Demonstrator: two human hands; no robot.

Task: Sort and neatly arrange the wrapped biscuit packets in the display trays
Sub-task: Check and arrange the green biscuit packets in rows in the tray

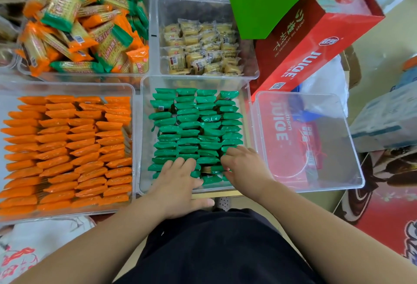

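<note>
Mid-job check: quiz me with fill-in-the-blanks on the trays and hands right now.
The left hand and right hand touch ___ wrapped biscuit packets in the middle clear plastic tray.
The tray of orange wrapped packets lies to its ___.
The far loose pile mixes green packets with ___ ones.
The clear tray on the right is ___.
Missing words: green; left; orange; empty.

Two hands work in a clear tray of green biscuit packets stood in four rows. The left hand lies flat on the nearest packets. The right hand curls its fingers among them; whether it grips one is unclear. Just left, orange biscuit packets fill another tray in rows.
</note>
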